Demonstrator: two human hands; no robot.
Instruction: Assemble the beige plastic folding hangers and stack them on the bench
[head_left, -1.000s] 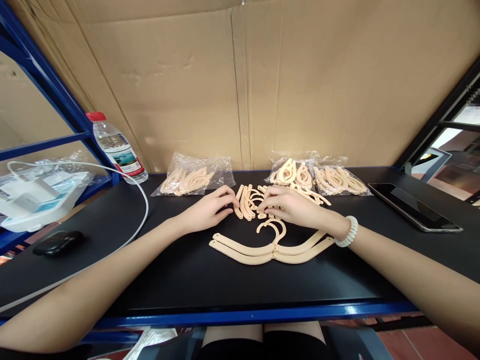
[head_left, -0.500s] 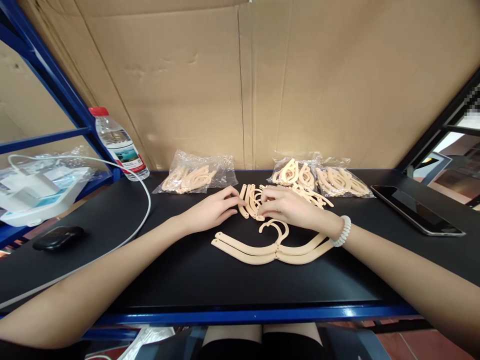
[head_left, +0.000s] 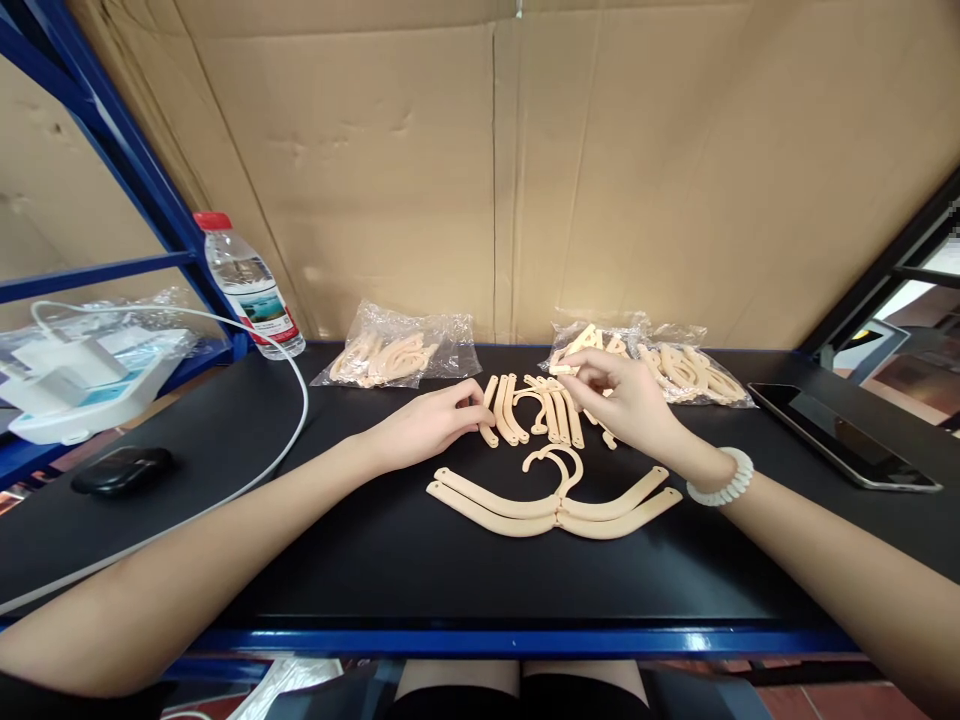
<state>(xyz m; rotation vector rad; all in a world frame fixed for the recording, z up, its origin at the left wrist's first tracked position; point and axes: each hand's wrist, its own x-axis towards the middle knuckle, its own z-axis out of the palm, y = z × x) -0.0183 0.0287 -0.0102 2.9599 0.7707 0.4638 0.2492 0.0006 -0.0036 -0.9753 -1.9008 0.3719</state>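
My left hand (head_left: 446, 425) is closed with its fingertips on the leftmost curved beige hanger arm (head_left: 489, 434), which lies on the black table. Raised a little over the parts on the right, my right hand (head_left: 619, 395) pinches a small beige hanger piece (head_left: 562, 369); most of that piece is hidden by the fingers. Between the hands, several loose hanger arms (head_left: 517, 425) lie in rows around a hanger hook (head_left: 534, 400). Nearer to me rest two spread folding hangers (head_left: 495, 510), one overlapping the other, hooks pointing away.
Clear bags of hanger parts, a left bag (head_left: 390, 355) and a right bag (head_left: 694, 372), lie along the cardboard wall (head_left: 360, 170). A water bottle (head_left: 251, 290), white cable (head_left: 296, 430) and black case (head_left: 122, 470) are left; a tablet (head_left: 844, 435) is right.
My right hand has moved right and away from the row of parts, now with a small piece between its fingers. My left hand stays by the leftmost arm. The view has shifted slightly.
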